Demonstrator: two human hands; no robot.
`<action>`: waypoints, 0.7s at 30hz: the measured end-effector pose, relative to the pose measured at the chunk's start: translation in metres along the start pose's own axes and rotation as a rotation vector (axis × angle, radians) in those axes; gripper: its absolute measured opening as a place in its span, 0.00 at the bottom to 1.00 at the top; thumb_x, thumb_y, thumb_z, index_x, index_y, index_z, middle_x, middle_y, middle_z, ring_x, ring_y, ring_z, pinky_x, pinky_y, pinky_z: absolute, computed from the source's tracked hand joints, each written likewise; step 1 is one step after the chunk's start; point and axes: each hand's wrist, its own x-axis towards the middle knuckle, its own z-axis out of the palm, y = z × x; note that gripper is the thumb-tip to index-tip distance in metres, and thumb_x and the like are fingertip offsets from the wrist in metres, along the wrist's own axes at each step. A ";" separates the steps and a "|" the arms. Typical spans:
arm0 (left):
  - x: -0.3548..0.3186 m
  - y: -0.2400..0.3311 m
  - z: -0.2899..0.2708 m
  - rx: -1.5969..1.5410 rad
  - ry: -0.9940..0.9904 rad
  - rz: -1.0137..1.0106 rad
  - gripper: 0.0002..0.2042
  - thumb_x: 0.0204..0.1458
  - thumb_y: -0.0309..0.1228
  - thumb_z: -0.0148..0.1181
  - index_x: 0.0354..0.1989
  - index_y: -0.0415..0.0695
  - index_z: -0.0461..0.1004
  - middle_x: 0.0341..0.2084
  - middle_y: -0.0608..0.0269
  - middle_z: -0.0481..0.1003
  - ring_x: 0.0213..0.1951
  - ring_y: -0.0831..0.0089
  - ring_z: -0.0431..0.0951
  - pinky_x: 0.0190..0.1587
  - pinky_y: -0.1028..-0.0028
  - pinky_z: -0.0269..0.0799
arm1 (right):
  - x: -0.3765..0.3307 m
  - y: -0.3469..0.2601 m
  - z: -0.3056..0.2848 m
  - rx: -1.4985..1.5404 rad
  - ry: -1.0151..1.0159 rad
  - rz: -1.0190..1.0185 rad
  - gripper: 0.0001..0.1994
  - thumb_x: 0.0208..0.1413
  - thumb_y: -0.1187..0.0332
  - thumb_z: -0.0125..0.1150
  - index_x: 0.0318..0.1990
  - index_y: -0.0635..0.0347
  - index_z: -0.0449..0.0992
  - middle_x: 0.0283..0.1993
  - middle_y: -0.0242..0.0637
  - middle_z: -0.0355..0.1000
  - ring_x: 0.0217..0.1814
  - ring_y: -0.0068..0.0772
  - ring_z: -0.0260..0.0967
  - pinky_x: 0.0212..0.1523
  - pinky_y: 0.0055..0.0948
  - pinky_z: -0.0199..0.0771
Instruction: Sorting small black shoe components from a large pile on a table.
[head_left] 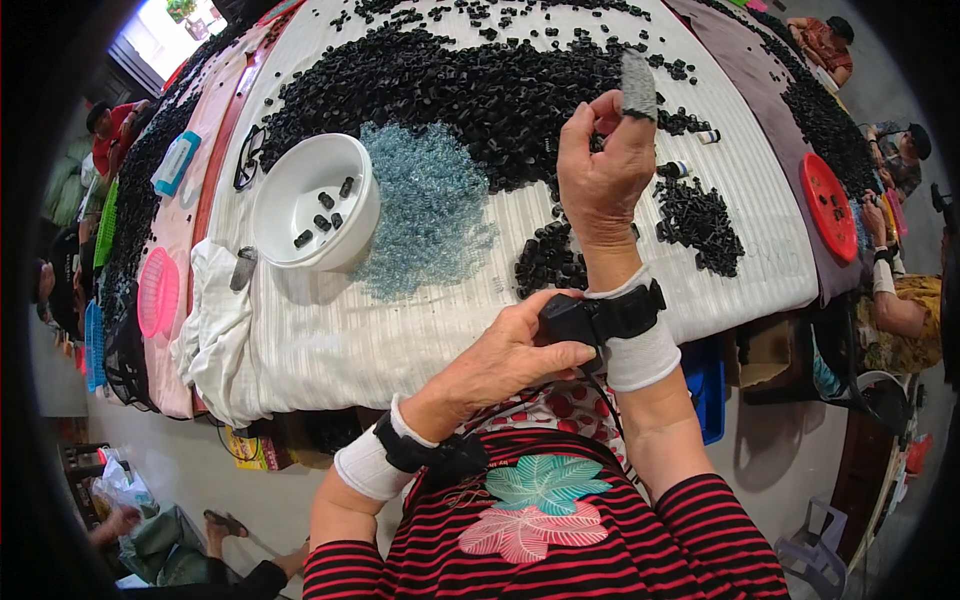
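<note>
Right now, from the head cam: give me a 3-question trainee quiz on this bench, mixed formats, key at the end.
1. True or false: the left hand touches the black device strapped to the right wrist.
2. Multiple choice: what lies in the white bowl? A) blue springs B) a few black plastic parts C) red lids
3. Fill in: the raised right hand wears a grey ____ on one fingertip.

Key
1. True. The left hand's fingers close over the device on the strap.
2. B. A few black plastic parts lie in the bowl; the pale blue pile lies beside it on the cloth.
3. Cot: the grey finger cot points up over the black heap.
</note>
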 end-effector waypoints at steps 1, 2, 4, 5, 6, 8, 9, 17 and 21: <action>0.000 0.001 0.001 -0.012 0.007 -0.005 0.27 0.50 0.27 0.63 0.58 0.40 0.59 0.39 0.67 0.72 0.37 0.81 0.73 0.39 0.80 0.74 | -0.001 0.003 0.003 -0.022 0.016 -0.104 0.10 0.41 0.79 0.58 0.34 0.62 0.68 0.37 0.42 0.66 0.35 0.43 0.66 0.30 0.36 0.66; 0.000 0.001 0.001 -0.025 0.014 -0.011 0.27 0.50 0.27 0.62 0.58 0.40 0.59 0.39 0.67 0.72 0.37 0.81 0.73 0.38 0.79 0.75 | -0.002 0.007 0.004 -0.021 0.015 -0.101 0.10 0.41 0.79 0.58 0.34 0.62 0.68 0.37 0.42 0.66 0.35 0.43 0.66 0.30 0.36 0.66; 0.002 -0.003 0.000 -0.044 0.002 -0.002 0.27 0.51 0.27 0.62 0.58 0.40 0.59 0.39 0.67 0.72 0.37 0.81 0.73 0.38 0.79 0.75 | 0.002 0.005 0.003 -0.117 0.043 -0.290 0.13 0.39 0.78 0.59 0.35 0.60 0.68 0.38 0.39 0.67 0.39 0.42 0.66 0.35 0.38 0.63; 0.003 -0.005 -0.001 -0.062 -0.014 0.008 0.26 0.51 0.27 0.62 0.58 0.41 0.59 0.39 0.67 0.72 0.36 0.81 0.73 0.37 0.79 0.75 | 0.003 0.004 0.003 -0.162 0.042 -0.286 0.13 0.38 0.78 0.59 0.36 0.59 0.69 0.39 0.38 0.67 0.41 0.40 0.65 0.36 0.37 0.61; 0.004 -0.004 0.000 -0.066 -0.014 0.004 0.26 0.51 0.27 0.62 0.58 0.41 0.59 0.39 0.67 0.72 0.36 0.81 0.73 0.37 0.79 0.75 | 0.003 0.004 0.002 -0.164 0.037 -0.284 0.13 0.38 0.78 0.59 0.36 0.59 0.69 0.39 0.38 0.67 0.41 0.40 0.65 0.36 0.37 0.61; 0.004 0.000 0.002 -0.067 -0.001 -0.010 0.26 0.51 0.27 0.62 0.58 0.41 0.60 0.38 0.67 0.72 0.37 0.82 0.73 0.37 0.79 0.75 | 0.004 0.001 -0.001 -0.223 -0.005 -0.258 0.13 0.38 0.77 0.58 0.35 0.59 0.69 0.42 0.39 0.66 0.42 0.42 0.65 0.37 0.38 0.60; 0.004 0.000 0.002 -0.070 0.003 -0.011 0.26 0.51 0.27 0.62 0.58 0.41 0.60 0.38 0.67 0.72 0.37 0.82 0.73 0.37 0.79 0.75 | 0.005 -0.002 -0.001 -0.219 -0.008 -0.257 0.13 0.38 0.77 0.58 0.35 0.59 0.69 0.42 0.39 0.66 0.42 0.42 0.65 0.37 0.38 0.60; 0.002 0.001 -0.002 -0.076 -0.129 0.039 0.31 0.47 0.25 0.65 0.60 0.38 0.57 0.43 0.64 0.72 0.41 0.79 0.73 0.45 0.78 0.71 | 0.010 -0.011 -0.014 0.903 -0.096 0.961 0.11 0.51 0.76 0.57 0.31 0.63 0.58 0.23 0.36 0.70 0.19 0.18 0.63 0.19 0.17 0.62; 0.000 -0.005 -0.010 -0.058 -0.116 0.089 0.36 0.44 0.23 0.67 0.62 0.36 0.55 0.47 0.60 0.70 0.45 0.76 0.73 0.48 0.78 0.70 | 0.012 -0.017 -0.025 0.995 -0.121 1.008 0.07 0.53 0.73 0.57 0.28 0.60 0.65 0.26 0.36 0.70 0.24 0.22 0.65 0.24 0.22 0.66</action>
